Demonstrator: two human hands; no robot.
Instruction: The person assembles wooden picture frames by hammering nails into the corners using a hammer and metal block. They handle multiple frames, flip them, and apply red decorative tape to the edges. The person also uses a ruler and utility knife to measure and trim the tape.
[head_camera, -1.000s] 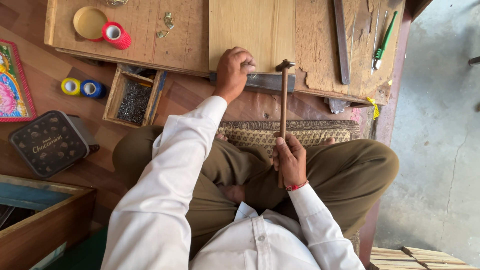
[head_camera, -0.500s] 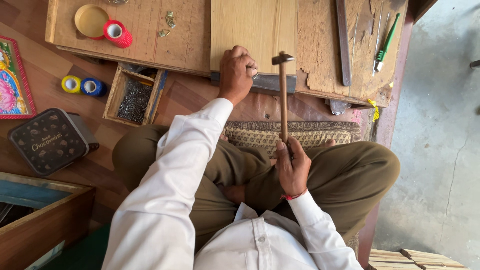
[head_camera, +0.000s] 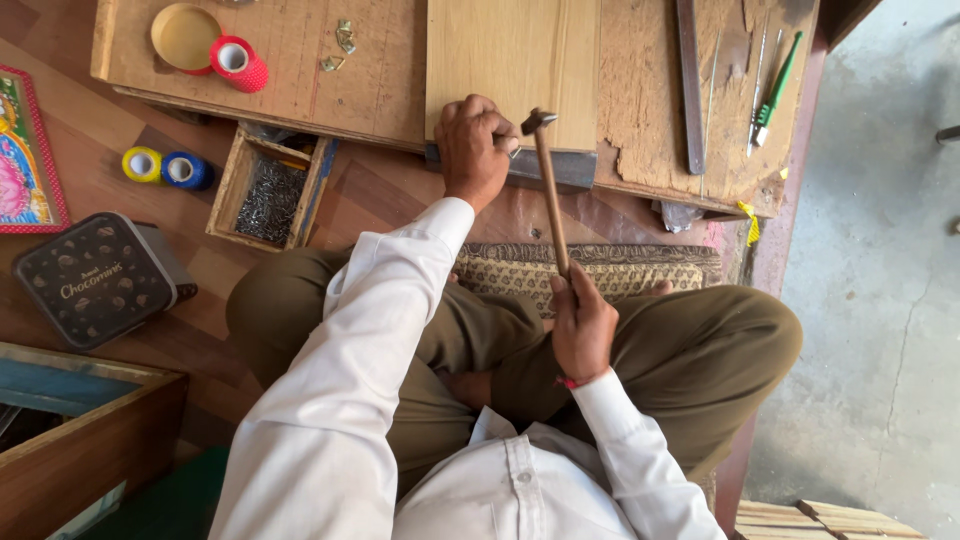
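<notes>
- The right hand (head_camera: 583, 325) has its fingers curled shut around the low end of a small hammer with a long thin wooden handle and dark metal head (head_camera: 549, 190).
- The hammer head sits up by the near edge of the pale flat wooden board (head_camera: 515, 55) on the low worn wooden workbench (head_camera: 330, 70).
- The hammer looks hard and stiff, and heavy at the top. Holding it low on the handle looks like a good grip.
- The left hand (head_camera: 473, 150) presses down on the board's near edge. Its fingers are bent; I cannot tell if they pinch something tiny.
- The board looks stiff, smooth and light.
- A dark square tin with pale dots (head_camera: 97, 278) lies on the floor at the left.
- A red tape roll (head_camera: 237, 60) is on the bench; yellow and blue tape rolls (head_camera: 165, 168) sit below it.
- A small wooden box of nails (head_camera: 270, 198) is near them.
</notes>
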